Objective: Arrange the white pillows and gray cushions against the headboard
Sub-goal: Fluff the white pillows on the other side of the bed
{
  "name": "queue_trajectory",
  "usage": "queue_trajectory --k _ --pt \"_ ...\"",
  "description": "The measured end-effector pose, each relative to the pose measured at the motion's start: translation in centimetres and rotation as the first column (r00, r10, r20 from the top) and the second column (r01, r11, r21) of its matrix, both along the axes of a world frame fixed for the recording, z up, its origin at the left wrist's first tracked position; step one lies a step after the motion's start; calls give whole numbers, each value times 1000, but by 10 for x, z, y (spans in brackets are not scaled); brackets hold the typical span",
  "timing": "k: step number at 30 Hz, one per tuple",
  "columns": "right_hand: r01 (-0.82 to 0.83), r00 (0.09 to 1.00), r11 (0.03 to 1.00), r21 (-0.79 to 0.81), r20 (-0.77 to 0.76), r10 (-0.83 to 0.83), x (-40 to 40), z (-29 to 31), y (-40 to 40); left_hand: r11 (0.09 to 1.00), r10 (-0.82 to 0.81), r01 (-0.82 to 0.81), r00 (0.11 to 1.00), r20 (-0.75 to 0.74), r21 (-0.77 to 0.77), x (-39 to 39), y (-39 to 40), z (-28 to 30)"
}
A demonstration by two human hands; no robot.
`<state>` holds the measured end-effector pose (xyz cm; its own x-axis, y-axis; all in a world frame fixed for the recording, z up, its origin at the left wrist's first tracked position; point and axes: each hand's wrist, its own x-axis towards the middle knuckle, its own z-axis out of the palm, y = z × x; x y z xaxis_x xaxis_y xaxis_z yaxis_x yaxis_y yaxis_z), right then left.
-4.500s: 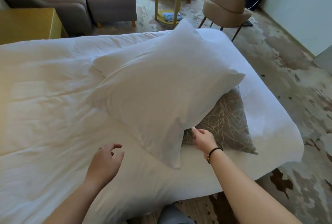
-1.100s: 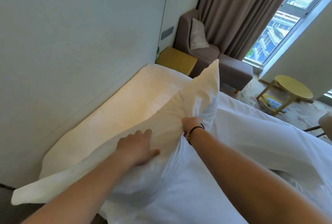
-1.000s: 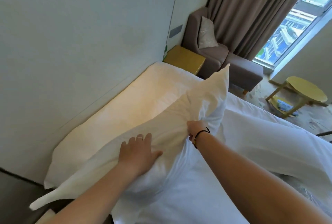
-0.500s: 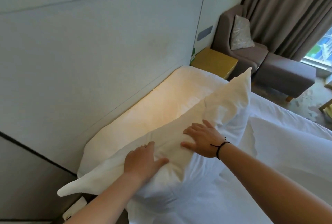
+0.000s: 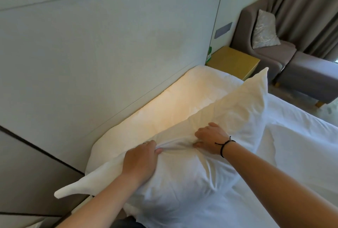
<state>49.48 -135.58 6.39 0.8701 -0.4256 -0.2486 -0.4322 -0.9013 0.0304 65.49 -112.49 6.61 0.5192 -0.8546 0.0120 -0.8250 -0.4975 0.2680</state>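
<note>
A white pillow (image 5: pixel 236 112) stands on its long edge on the bed (image 5: pixel 182 97), running parallel to the pale headboard (image 5: pixel 109 44) and a short gap away from it. My left hand (image 5: pixel 140 161) grips the pillow's upper edge near its left end, thumb pinching a fold of fabric. My right hand (image 5: pixel 210 140), with a black wrist band, pinches the same bunched fold a little to the right. One pillow corner (image 5: pixel 62 193) hangs past the bed's side. A gray patterned cushion (image 5: pixel 265 30) leans in the armchair at the far right.
A yellow nightstand (image 5: pixel 234 61) sits beside the bed's far corner. Beyond it are a gray armchair (image 5: pixel 247 26), a gray ottoman (image 5: pixel 311 81) and brown curtains (image 5: pixel 307 8). White bedding (image 5: pixel 301 154) spreads out to the right.
My right hand, flat on the pillow half a second ago, now pinches its fabric beside my left hand. The pillow stays upright near the headboard; the view has tilted slightly.
</note>
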Motion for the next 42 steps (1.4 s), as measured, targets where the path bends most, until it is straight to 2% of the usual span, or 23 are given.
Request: queue_trajectory --k 5,8,11,14,17,21,24,26,28,29,32,34,35,36,38,40,42 --pt "44 997 998 -48 67 -40 15 1 -2 999 -38 37 999 32 17 19 -5 -1" --pt "164 975 982 -98 170 -146 26 -4 0 999 -43 43 999 -2 4 36 -17 1" --pt "362 876 931 -42 357 -325 46 -5 4 998 -24 21 998 -51 -58 58 -37 7" --pt "467 788 884 6 451 -419 71 9 -12 994 -5 -6 995 -98 -114 83 -60 20" --pt "491 739 871 5 526 -420 94 38 -42 981 -67 39 987 -143 -189 103 -82 40" --pt "461 657 887 2 671 -343 136 89 -84 936 -145 73 971 -188 -345 135 -113 88" --pt "429 639 903 -14 711 -293 184 129 -119 911 -128 60 982 -140 -408 177 -137 123" --pt "420 619 907 6 730 -291 222 141 -141 907 -100 69 993 -54 -416 213 -153 134" --pt "465 595 878 114 694 -405 258 136 -158 919 -56 54 998 8 -390 248 -169 130" --pt "518 592 834 191 623 -511 272 125 -165 940 -28 30 1000 10 -340 264 -175 120" --pt "598 587 648 472 293 -755 299 69 -160 1000 9 -10 999 -45 -9 298 -175 64" --pt "546 634 531 648 95 -767 306 20 -130 976 22 -14 999 -37 218 311 -160 21" --pt "527 654 475 704 21 -756 308 -3 -111 964 27 -23 1000 -14 264 317 -152 4" --pt "522 653 424 740 -26 -757 309 -22 -92 964 41 -40 999 1 262 323 -143 -8" --pt "522 591 350 778 -34 -806 310 -47 -63 977 74 -70 997 -14 203 333 -134 -19" --pt "519 522 308 798 -11 -853 312 -52 -52 984 83 -75 995 -46 162 343 -131 -17" --pt "511 504 290 809 -9 -864 312 -50 -52 984 93 -77 991 -97 163 351 -127 -13"
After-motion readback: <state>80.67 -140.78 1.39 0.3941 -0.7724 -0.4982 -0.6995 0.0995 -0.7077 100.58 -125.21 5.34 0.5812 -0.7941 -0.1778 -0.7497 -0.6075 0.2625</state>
